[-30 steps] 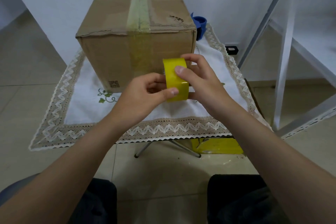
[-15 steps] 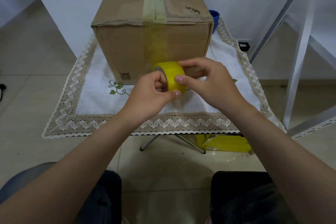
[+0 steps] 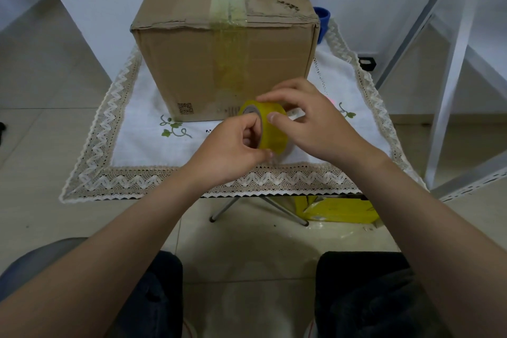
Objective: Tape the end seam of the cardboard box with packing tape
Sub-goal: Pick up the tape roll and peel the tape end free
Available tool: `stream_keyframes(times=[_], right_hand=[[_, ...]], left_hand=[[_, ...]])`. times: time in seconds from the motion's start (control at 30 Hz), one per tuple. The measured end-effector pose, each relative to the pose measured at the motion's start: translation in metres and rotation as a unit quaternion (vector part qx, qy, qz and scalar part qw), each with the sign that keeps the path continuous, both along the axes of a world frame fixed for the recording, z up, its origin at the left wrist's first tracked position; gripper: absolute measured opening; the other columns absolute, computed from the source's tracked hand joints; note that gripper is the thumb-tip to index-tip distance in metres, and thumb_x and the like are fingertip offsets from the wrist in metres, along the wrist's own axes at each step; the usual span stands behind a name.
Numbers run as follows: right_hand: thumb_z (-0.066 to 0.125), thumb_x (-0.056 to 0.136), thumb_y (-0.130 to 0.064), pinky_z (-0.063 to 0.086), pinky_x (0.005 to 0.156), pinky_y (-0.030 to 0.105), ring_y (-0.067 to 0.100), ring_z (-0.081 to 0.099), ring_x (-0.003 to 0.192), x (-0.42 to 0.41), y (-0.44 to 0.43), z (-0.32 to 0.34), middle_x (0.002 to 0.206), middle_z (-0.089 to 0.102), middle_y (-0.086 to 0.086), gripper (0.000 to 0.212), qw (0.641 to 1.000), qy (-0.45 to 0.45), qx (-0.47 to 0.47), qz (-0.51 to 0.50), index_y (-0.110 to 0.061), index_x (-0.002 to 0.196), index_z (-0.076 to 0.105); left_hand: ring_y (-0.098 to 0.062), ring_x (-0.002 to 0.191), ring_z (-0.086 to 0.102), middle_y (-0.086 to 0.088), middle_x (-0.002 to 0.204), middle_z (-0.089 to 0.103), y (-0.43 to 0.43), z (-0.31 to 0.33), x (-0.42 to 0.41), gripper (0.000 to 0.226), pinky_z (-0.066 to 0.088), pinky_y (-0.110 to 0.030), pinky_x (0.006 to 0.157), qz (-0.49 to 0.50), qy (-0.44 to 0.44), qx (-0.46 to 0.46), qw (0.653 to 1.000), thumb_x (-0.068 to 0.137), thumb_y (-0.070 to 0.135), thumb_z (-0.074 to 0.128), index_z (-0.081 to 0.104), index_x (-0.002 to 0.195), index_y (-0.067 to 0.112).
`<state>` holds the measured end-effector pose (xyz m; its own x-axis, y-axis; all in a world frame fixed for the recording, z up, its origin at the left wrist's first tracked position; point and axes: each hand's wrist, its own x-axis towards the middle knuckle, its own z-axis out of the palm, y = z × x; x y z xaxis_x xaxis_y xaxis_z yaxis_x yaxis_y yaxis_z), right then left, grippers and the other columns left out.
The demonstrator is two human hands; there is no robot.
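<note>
Right grip (image 3: pixel 311 125) pinching roll (image 3: pixel 275 132), axis seemingly sideways

Soft, cool indoor light falls evenly, leaving only a faint shadow beneath the cardboard box (image 3: pixel 186 68) on the tablecloth (image 3: pixel 142 132). The tape roll (image 3: pixel 274 132) at centre is sharp, while wide-angle distortion slants the white frame (image 3: pixel 453 77) and stretches the forearms (image 3: pixel 82 282) toward the edges.

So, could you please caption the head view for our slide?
Left hand and right hand grip a yellow packing tape roll before the cardboard box.
</note>
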<state>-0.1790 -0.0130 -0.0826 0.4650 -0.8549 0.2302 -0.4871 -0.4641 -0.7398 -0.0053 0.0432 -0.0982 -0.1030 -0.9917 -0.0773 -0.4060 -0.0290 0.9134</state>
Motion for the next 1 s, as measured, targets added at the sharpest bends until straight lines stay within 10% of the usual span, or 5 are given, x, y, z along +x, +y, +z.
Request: stream_keyframes(times=[0.73, 1.0], right_hand=[[0.081, 0.087, -0.016, 0.055, 0.072, 0.019, 0.013, 0.069, 0.091, -0.0025, -0.0061, 0.006, 0.111, 0.067, 0.0, 0.008, 0.996, -0.075, 0.029, -0.045, -0.021, 0.092, 0.078], [0.073, 0.093, -0.013, 0.043, 0.076, 0.004, 0.009, 0.063, 0.096, -0.0028, -0.0065, 0.0077, 0.114, 0.065, -0.002, 0.012, 0.997, -0.035, 0.014, -0.066, -0.022, 0.086, 0.075]], left_hand=[[-0.028, 0.091, 0.073, -0.006, 0.094, 0.076, -0.0014, 0.0032, 0.0021, 0.009, 0.057, -0.05, 0.091, 0.014, 0.005, -0.038, 0.999, 0.092, 0.018, 0.073, 0.072, 0.101, 0.02], [-0.025, 0.092, 0.071, -0.007, 0.095, 0.074, 0.0013, 0.0046, -0.0005, 0.007, 0.057, -0.047, 0.091, 0.009, -0.013, -0.052, 0.999, 0.092, 0.02, 0.073, 0.074, 0.099, 0.023]])
